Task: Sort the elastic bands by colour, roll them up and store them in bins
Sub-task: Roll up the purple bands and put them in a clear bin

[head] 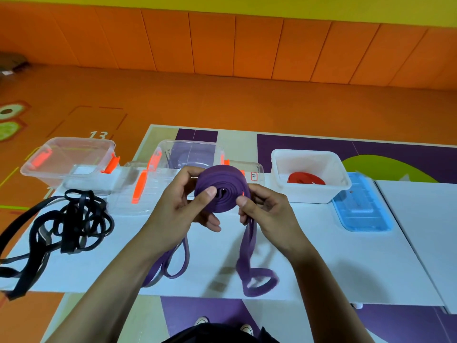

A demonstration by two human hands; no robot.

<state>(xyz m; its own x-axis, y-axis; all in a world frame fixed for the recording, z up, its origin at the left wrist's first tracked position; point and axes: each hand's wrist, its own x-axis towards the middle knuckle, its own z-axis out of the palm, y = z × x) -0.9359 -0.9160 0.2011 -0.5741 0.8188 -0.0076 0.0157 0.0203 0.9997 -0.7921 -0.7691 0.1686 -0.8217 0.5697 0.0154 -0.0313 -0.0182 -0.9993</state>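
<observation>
I hold a half-rolled purple elastic band (222, 188) above the white table (333, 256). My left hand (183, 206) grips the coil from the left, thumb on its face. My right hand (267, 209) pinches the coil's right edge, and the loose tail (249, 263) hangs down to the table. Another purple band (173, 266) lies under my left forearm. A tangle of black bands (74, 224) lies at the table's left. A rolled red band (305, 179) sits in the white bin (343, 186).
A clear bin (61, 157) with orange latches stands at the far left, a second clear bin (188, 152) behind my hands. A clear lid (128, 191) lies flat between them. A blue lid (361, 209) rests right of the white bin. Orange floor lies beyond the table.
</observation>
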